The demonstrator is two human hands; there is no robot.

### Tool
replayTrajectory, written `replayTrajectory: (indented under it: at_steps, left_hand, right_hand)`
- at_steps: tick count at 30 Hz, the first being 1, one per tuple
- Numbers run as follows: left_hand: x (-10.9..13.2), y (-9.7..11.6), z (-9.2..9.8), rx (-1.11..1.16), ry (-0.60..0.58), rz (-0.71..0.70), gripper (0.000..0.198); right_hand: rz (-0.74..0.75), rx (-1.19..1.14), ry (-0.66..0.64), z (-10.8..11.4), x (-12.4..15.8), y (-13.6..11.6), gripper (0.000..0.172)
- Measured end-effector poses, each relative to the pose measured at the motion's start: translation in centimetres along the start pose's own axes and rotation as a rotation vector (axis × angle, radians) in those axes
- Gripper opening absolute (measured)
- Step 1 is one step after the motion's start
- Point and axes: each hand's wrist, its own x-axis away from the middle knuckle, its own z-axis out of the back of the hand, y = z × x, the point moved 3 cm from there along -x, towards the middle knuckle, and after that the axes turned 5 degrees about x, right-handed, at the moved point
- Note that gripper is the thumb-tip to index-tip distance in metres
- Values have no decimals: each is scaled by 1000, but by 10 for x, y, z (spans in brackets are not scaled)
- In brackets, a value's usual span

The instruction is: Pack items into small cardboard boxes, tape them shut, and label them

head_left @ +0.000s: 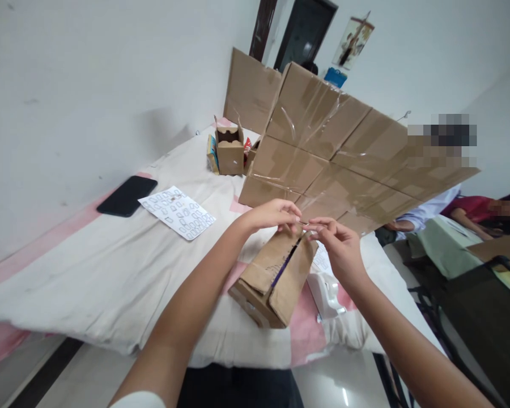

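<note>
A small brown cardboard box (259,300) lies on the cloth-covered table in front of me. Its two long top flaps are folded in, and a dark purple strip shows in the gap between them. My left hand (276,215) is at the far end of the box, its fingers bent and closed together. Close beside it, my right hand (338,243) also pinches at that end, fingertips almost meeting the left ones. Something thin seems to be between the fingertips, too small to make out. A white tape dispenser (328,297) stands right of the box, near my right wrist.
A large taped cardboard partition (335,153) rises just behind my hands. At left lie a black phone (127,195) and a printed sheet (178,212). An open cardboard box (230,157) with packets stands farther back. People sit at right beyond the partition, near a dark chair (484,317).
</note>
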Motion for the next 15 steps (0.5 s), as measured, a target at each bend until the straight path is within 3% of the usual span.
replayTrajectory:
  at_steps: [3, 7, 13, 15]
  left_hand:
    - [3, 6, 1, -39, 66, -16, 14]
    - [5, 10, 4, -78, 56, -72, 12]
    - [7, 7, 6, -199, -148, -131, 34]
    - [6, 4, 6, -236, -160, -141, 35]
  right_hand:
    - [37, 29, -4, -1, 3, 0, 53]
    - [47, 24, 10, 0, 5, 5, 53]
    - [113, 9, 48, 2, 7, 6, 47]
    - [115, -20, 51, 2, 7, 4, 47]
